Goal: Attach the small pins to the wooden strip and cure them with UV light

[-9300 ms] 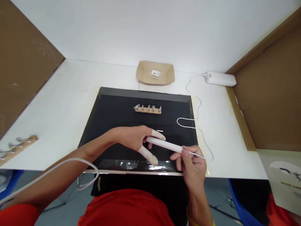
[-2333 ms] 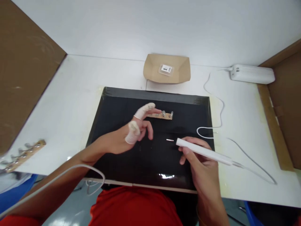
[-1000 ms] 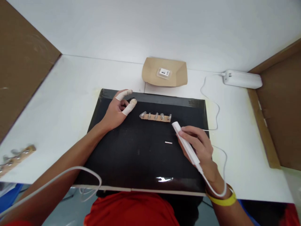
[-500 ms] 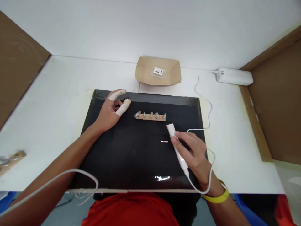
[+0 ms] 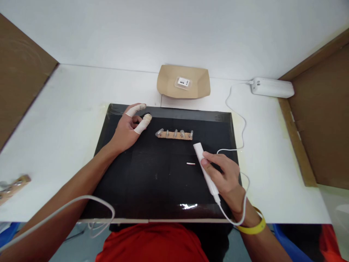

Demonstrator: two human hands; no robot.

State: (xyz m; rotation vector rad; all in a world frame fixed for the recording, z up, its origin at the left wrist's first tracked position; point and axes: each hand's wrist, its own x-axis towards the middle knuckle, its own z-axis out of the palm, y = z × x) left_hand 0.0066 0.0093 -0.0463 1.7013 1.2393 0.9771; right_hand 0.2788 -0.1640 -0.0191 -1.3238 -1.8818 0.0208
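The right hand (image 5: 225, 176) grips a white stick (image 5: 206, 174), slanting over a black mat (image 5: 147, 182), a metal pin (image 5: 191, 163) just beside it. The left hand (image 5: 131, 127) — thumb and forefinger parted, nothing visible between — is near a wooden strip (image 5: 178, 137). Beyond, on a white table (image 5: 79, 91) — a cardboard tray (image 5: 163, 82) before a pale wall (image 5: 136, 32).

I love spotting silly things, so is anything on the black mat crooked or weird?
A little. On the wooden strip, the clear piece at the left end leans far over, unlike the straighter one next to it. A small metal rod also lies by itself near the white stick. I see nothing spilled.
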